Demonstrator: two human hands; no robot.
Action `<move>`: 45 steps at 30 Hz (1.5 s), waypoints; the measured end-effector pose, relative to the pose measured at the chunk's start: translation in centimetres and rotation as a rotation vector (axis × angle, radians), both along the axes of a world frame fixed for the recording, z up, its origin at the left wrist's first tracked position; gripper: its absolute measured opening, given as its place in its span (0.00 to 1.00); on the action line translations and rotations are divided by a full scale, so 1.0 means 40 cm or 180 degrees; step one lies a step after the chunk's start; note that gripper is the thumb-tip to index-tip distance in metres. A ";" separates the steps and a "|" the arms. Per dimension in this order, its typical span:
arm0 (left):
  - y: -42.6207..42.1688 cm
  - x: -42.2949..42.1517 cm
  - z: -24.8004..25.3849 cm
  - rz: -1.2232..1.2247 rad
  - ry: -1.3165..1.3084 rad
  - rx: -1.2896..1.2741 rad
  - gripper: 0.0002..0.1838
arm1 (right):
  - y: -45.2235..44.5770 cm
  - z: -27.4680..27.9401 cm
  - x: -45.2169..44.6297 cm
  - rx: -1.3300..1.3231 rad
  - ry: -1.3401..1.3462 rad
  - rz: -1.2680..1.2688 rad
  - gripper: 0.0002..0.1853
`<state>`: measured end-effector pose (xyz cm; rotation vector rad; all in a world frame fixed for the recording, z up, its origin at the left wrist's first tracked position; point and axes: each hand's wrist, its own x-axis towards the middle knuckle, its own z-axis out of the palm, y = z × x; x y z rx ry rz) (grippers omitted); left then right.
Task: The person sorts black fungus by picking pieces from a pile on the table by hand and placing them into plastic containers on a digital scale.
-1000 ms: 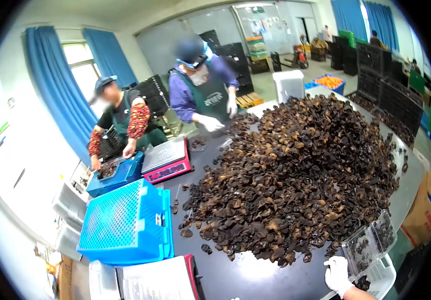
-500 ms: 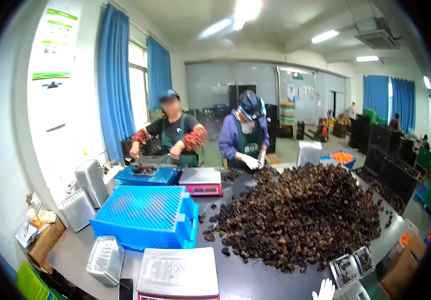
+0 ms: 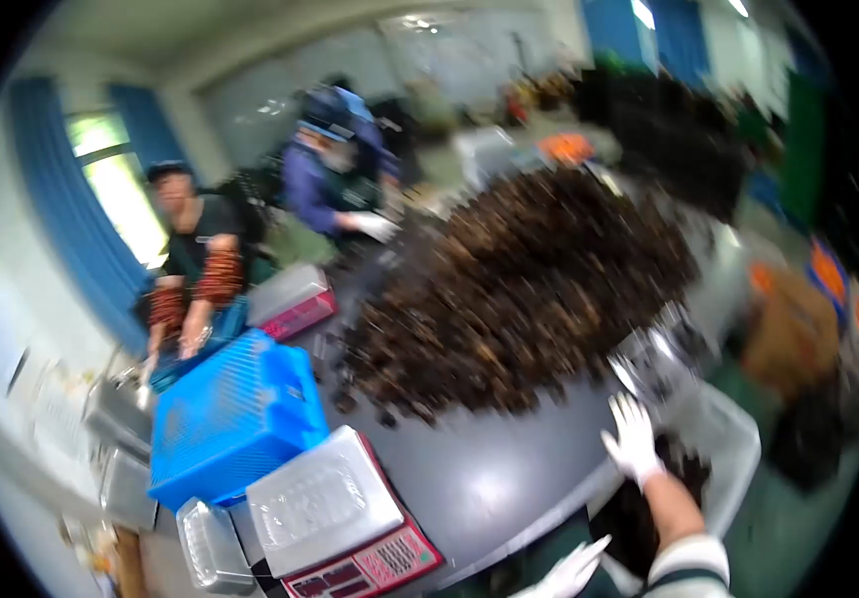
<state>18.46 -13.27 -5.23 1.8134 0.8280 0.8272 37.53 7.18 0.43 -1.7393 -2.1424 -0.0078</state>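
Observation:
My right hand (image 3: 634, 442), in a white glove, reaches over the table's near right edge with its fingers spread and nothing visible in it. Just beyond its fingertips are clear plastic trays (image 3: 654, 367), blurred by motion. Under my right wrist stands a whitish bin (image 3: 743, 439) with dark pieces inside. My left hand (image 3: 567, 575), also white-gloved, is low at the bottom edge. Its fingers are stretched out toward the right, and it holds nothing I can see. A large heap of dark brown, fungus-like pieces (image 3: 524, 289) lies on the table beyond both hands.
A scale (image 3: 325, 498) stands at the front left, beside an upturned blue crate (image 3: 240, 414) and a clear container (image 3: 212, 543). A second scale (image 3: 292, 299) is farther back. Two people stand across the table. At the right are a brown box (image 3: 793, 329) and a black bag (image 3: 813, 429).
The view has swung right and down, smearing the picture. My right hand has come further into view, and my left hand and the whitish bin with dark pieces now show.

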 end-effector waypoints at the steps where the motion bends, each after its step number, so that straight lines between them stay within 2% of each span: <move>1: -0.055 0.004 0.004 -0.0514 0.0053 0.0376 0.22 | -0.014 0.031 -0.011 -0.0075 0.0156 -0.0078 0.39; 2: -0.046 0.034 0.065 -0.1007 0.0012 0.0818 0.20 | -0.018 0.023 -0.003 -0.0166 0.0062 -0.0087 0.38; 4: 0.025 0.005 0.229 -0.1577 0.1007 0.0341 0.17 | -0.017 -0.003 0.006 -0.0231 0.0063 -0.0134 0.38; 6: 0.085 -0.060 0.290 -0.0094 0.0699 0.0960 0.15 | -0.031 -0.025 0.020 -0.0235 0.0162 -0.0113 0.38; 7: 0.122 -0.102 0.281 0.0452 0.0723 0.0697 0.13 | -0.032 -0.030 0.026 -0.0235 0.0178 -0.0130 0.38; 8: 0.161 -0.164 0.243 0.1096 0.1453 0.1213 0.13 | -0.021 -0.020 0.019 -0.0211 0.0200 -0.0126 0.38; 10: 0.236 -0.249 0.231 0.1811 0.2748 0.0927 0.21 | -0.016 -0.020 0.026 -0.0226 0.0184 -0.0241 0.37; 12: 0.246 -0.280 0.149 0.2159 0.3676 0.0903 0.32 | -0.016 -0.033 0.025 -0.0044 0.0135 -0.0141 0.37; 13: 0.236 -0.279 0.133 0.1802 0.3577 0.0675 0.39 | -0.016 -0.037 0.025 -0.0066 0.0136 -0.0151 0.36; 14: 0.227 -0.234 0.173 0.1466 0.3441 0.0621 0.38 | -0.019 -0.040 0.026 -0.0068 0.0169 -0.0152 0.36; 15: 0.195 -0.192 0.142 0.1186 0.3259 0.1075 0.37 | -0.021 -0.043 0.026 -0.0074 0.0167 -0.0169 0.36; 16: 0.212 -0.106 0.280 0.0003 0.3137 -0.0089 0.35 | -0.019 -0.043 0.024 -0.0071 0.0157 -0.0164 0.36; 17: 0.136 -0.083 0.185 -0.0091 0.2795 0.1125 0.33 | -0.017 -0.040 0.023 -0.0121 0.0134 -0.0195 0.36; 18: 0.124 -0.014 0.257 -0.1086 0.2952 0.0524 0.30 | -0.015 -0.037 0.021 -0.0123 0.0151 -0.0193 0.36; 19: 0.033 -0.044 0.083 -0.1399 0.0637 -0.0248 0.28 | -0.017 -0.037 0.021 -0.0123 0.0163 -0.0177 0.36; 20: -0.008 -0.034 0.087 -0.1775 0.0310 -0.0360 0.25 | -0.018 -0.038 0.025 -0.0123 0.0166 -0.0166 0.36; 22: 0.006 -0.057 0.176 -0.1603 0.0824 0.0535 0.23 | -0.015 -0.044 0.029 -0.0036 0.0122 -0.0192 0.36; 25: 0.091 -0.172 0.253 0.0133 0.0947 0.0197 0.18 | -0.019 -0.045 0.024 -0.0025 0.0145 -0.0217 0.35; 26: 0.124 -0.218 0.263 0.0581 0.1188 0.0467 0.19 | -0.019 -0.043 0.024 -0.0052 0.0142 -0.0217 0.35; 27: 0.134 -0.258 0.246 0.0978 0.1806 0.0889 0.23 | -0.018 -0.041 0.022 -0.0073 0.0161 -0.0238 0.35; 28: 0.147 -0.298 0.221 0.1043 0.2407 0.0917 0.30 | -0.018 -0.041 0.021 -0.0089 0.0162 -0.0263 0.35; 30: 0.159 -0.317 0.188 0.1075 0.2994 0.0520 0.37 | -0.021 -0.045 0.018 -0.0014 0.0190 -0.0242 0.35; 32: 0.147 -0.306 0.158 0.0868 0.3804 0.0958 0.44 | -0.020 -0.046 0.026 0.0091 0.0220 -0.0205 0.35; 41: 0.146 -0.285 0.171 0.0935 0.3705 0.0855 0.54 | -0.019 -0.051 0.025 0.0028 0.0177 -0.0244 0.34; 45: 0.148 -0.282 0.168 0.1002 0.3687 0.0776 0.54 | -0.018 -0.051 0.026 0.0104 0.0130 -0.0218 0.34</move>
